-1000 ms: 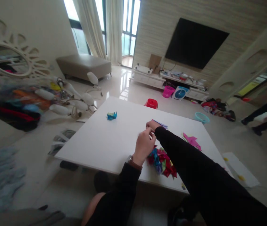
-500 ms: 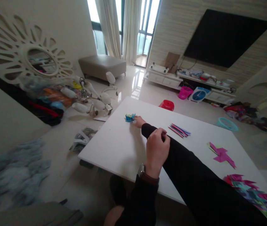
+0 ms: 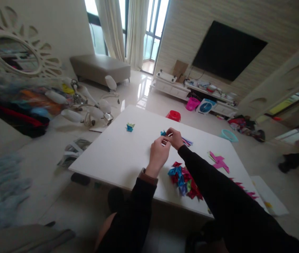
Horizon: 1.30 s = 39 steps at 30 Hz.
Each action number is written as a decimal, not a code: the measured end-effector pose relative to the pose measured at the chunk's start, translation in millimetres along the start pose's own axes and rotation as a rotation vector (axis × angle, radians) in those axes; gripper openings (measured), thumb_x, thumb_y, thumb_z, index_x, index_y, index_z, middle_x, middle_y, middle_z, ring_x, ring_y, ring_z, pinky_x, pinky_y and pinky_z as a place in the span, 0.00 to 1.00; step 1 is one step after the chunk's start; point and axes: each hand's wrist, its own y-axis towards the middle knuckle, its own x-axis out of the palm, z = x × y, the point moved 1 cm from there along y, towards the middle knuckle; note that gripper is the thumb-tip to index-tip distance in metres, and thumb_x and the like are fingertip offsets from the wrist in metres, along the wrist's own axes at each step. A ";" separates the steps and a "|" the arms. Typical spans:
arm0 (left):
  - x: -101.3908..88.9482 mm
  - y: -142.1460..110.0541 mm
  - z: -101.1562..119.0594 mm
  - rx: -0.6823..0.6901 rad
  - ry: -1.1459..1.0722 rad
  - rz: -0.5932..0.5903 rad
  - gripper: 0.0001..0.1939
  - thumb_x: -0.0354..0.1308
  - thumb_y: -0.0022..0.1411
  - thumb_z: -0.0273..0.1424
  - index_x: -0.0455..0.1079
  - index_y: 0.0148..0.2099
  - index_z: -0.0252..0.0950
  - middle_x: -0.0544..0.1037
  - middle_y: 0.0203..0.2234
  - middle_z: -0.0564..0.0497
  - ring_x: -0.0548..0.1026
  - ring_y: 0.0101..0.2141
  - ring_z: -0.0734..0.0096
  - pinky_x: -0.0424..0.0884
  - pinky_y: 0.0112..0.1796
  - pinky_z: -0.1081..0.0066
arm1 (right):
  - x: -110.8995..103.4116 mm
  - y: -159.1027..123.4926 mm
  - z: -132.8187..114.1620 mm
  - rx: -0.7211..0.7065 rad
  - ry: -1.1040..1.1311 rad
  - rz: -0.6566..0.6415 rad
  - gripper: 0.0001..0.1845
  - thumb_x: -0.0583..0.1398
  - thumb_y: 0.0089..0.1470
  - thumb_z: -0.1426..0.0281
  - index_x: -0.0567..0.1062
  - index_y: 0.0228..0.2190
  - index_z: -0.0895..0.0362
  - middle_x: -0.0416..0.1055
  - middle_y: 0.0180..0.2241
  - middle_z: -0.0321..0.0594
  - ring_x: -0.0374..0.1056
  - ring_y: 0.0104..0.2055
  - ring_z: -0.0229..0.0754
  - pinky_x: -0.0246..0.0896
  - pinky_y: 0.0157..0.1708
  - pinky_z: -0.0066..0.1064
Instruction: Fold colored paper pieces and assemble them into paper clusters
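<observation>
Both my hands meet over the middle of the white table (image 3: 118, 158). My left hand (image 3: 159, 154) and my right hand (image 3: 175, 137) are closed in a pinch on a small folded blue paper piece (image 3: 163, 133). Another small blue and green folded piece (image 3: 130, 127) lies alone at the table's far left. Just behind my right hand lies a stack of coloured paper strips (image 3: 186, 142). A heap of folded coloured pieces (image 3: 183, 177) sits near the front edge, under my right forearm.
Pink cut paper shapes (image 3: 219, 162) lie at the right of the table. On the floor beyond stand a red bucket (image 3: 173, 115), a pink bin (image 3: 192, 104) and a teal basin (image 3: 229, 135). A chandelier (image 3: 86, 107) lies on the floor at left. Another person's legs (image 3: 294, 158) show far right.
My right hand drew back from the far-left blue piece to the table's middle and now meets my left hand on a small blue piece. The head view swung right.
</observation>
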 end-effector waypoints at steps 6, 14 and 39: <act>45.7 -21.0 -13.7 -0.042 -0.051 -0.213 0.07 0.55 0.57 0.26 0.74 0.37 0.33 0.79 0.27 0.49 0.75 0.25 0.73 0.70 0.29 0.74 | -101.1 -173.5 33.0 0.171 0.184 0.304 0.07 0.62 0.51 0.70 0.77 0.34 0.56 0.77 0.30 0.39 0.73 0.33 0.42 0.67 0.33 0.34; 124.3 -69.8 -40.5 -0.083 -0.026 -0.635 0.09 0.65 0.53 0.28 0.78 0.38 0.31 0.83 0.34 0.44 0.80 0.36 0.66 0.75 0.39 0.69 | -144.6 -253.4 42.8 0.047 0.231 0.419 0.10 0.61 0.51 0.78 0.80 0.31 0.52 0.78 0.35 0.39 0.73 0.39 0.44 0.66 0.34 0.36; 166.5 -74.7 -42.0 0.026 -0.041 -0.608 0.09 0.64 0.56 0.31 0.82 0.39 0.35 0.85 0.35 0.47 0.82 0.36 0.61 0.78 0.39 0.66 | -157.6 -260.2 61.0 0.266 0.589 0.418 0.13 0.70 0.49 0.65 0.72 0.33 0.53 0.71 0.41 0.39 0.70 0.43 0.43 0.65 0.33 0.31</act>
